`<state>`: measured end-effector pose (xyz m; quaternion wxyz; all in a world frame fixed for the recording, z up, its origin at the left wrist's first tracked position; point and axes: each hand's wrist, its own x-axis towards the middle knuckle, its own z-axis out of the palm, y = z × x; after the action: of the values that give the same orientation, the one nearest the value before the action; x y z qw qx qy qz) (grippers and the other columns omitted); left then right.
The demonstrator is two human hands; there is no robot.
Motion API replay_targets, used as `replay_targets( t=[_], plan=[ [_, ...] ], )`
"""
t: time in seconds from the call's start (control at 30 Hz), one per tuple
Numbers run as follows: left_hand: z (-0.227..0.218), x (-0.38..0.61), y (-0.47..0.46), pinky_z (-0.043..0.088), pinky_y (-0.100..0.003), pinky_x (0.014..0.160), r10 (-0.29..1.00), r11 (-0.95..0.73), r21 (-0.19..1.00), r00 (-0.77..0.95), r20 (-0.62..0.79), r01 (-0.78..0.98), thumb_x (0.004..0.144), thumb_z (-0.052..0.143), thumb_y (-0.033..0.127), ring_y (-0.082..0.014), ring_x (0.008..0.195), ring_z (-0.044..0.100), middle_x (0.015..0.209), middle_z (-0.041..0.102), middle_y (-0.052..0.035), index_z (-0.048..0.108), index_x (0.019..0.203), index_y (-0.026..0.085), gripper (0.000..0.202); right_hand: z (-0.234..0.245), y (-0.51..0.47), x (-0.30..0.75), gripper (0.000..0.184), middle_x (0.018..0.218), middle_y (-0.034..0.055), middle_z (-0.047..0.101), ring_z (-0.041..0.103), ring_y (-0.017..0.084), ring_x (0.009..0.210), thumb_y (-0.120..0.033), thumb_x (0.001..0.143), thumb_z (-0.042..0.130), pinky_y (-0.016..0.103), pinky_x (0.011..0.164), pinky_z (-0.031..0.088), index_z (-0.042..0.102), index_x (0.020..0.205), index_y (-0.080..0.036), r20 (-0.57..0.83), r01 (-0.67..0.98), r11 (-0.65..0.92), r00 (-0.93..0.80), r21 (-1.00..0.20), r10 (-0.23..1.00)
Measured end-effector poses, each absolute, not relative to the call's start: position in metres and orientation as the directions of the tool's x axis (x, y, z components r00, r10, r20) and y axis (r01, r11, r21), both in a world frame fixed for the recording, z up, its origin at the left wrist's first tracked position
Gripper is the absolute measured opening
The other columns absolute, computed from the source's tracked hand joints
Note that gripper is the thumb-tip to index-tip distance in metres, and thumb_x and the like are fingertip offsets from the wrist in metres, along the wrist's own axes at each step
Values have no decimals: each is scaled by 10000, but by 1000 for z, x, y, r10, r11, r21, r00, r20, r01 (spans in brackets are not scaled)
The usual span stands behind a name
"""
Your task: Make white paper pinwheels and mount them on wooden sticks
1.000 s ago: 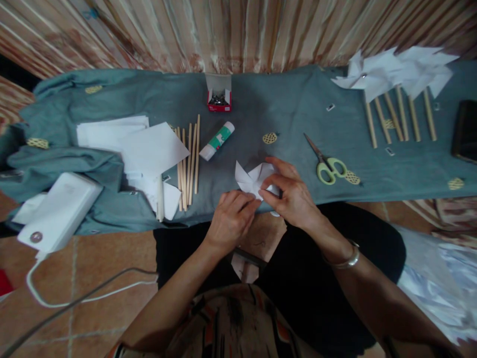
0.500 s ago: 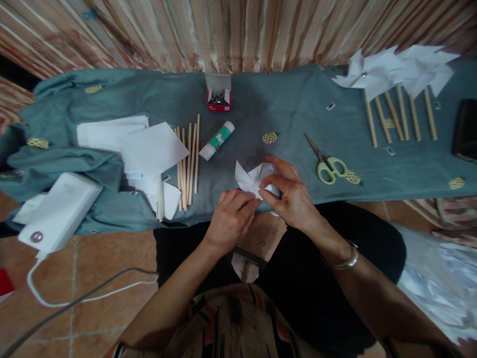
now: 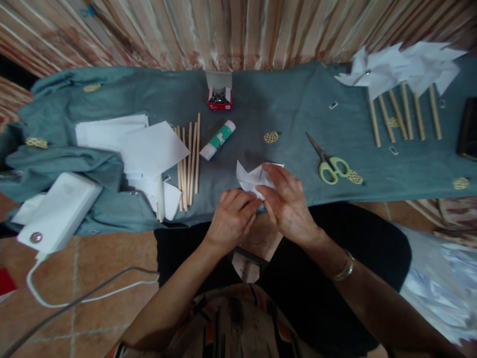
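Observation:
A white paper pinwheel is held between my two hands at the near edge of the cloth-covered table. My left hand pinches its near left side, fingers closed. With thumb and fingers, my right hand grips the folded paper at the middle and right, covering part of it. Pointed blades stick up at the far left and far right of the pinwheel. Green-handled scissors lie to the right of my hands. A glue stick lies beyond them to the left.
Wooden sticks and white paper sheets lie at left, near a white power bank with a cable. An opened red box of small metal pieces stands at the back. Finished paper pinwheels on sticks lie at far right.
My right hand's fingers have shifted from the curled right blade toward the pinwheel's middle, and a blade now shows flatter at right. My left hand stays pinched in place.

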<state>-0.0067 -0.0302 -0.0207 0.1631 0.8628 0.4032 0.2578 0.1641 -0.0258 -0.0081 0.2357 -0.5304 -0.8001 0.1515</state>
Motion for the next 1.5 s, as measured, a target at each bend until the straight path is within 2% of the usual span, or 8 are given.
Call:
replay_targets(
  t=[0.23,0.4,0.5,0.73,0.93,1.23,1.4,1.5],
  plan=[
    [-25,-5,-32,399,-335,698,796,-606,482,494,351,633,905,515,183,-203,859,529,919,643,-83,654,1005,149,174,-20,-30,161,313,1427,105,490,385,276,1353,-151,922,384,506,1034,372,584,1151,-226,246,764,444,-370,-469,896],
    [-25,-5,-31,397,-338,717,792,-611,468,508,340,639,911,510,191,-206,875,532,940,642,-81,655,1007,157,177,-13,-26,167,306,1448,33,467,349,265,1381,-153,888,434,517,1089,343,640,1084,-264,239,727,384,-301,-569,923],
    [-23,-5,-31,393,-336,725,790,-613,451,519,326,649,909,514,182,-204,874,533,948,646,-76,655,1016,159,179,-10,-20,177,331,1435,1,474,400,252,1350,-136,862,431,512,1098,357,680,1032,-272,253,664,353,-245,-659,936],
    [-16,-12,-25,398,-344,744,767,-642,397,558,318,656,911,514,167,-204,893,538,983,657,-81,651,1038,155,187,-13,-8,199,390,1359,80,558,503,256,1278,-138,839,441,487,1095,386,642,1168,-206,193,693,245,-154,-678,969],
    [-11,-27,-5,391,-366,755,781,-623,331,543,307,709,902,512,150,-222,920,540,990,662,-79,663,1013,175,189,-7,-11,204,285,1187,110,665,631,252,1112,-156,822,479,433,1004,478,708,989,-185,170,699,229,-153,-677,973],
    [-11,-1,-21,395,-360,770,746,-664,414,595,301,623,905,557,277,-218,948,549,1011,649,-78,631,1034,162,188,0,-13,204,258,1022,90,724,684,240,976,-155,819,490,388,905,531,714,943,-184,141,713,228,-179,-663,974],
    [-15,1,-22,387,-332,733,753,-657,398,587,299,640,924,516,213,-194,898,573,957,660,-64,637,1000,159,153,1,-13,208,250,998,83,725,678,247,960,-133,796,502,426,923,511,715,909,-200,151,725,262,-216,-637,965],
    [-15,-2,-23,398,-323,733,752,-660,393,568,335,641,922,512,185,-184,876,588,932,667,-61,643,974,155,144,3,-12,215,268,1077,82,699,651,257,1038,-107,757,527,461,958,484,714,916,-215,111,699,272,-268,-661,957]
  ],
)
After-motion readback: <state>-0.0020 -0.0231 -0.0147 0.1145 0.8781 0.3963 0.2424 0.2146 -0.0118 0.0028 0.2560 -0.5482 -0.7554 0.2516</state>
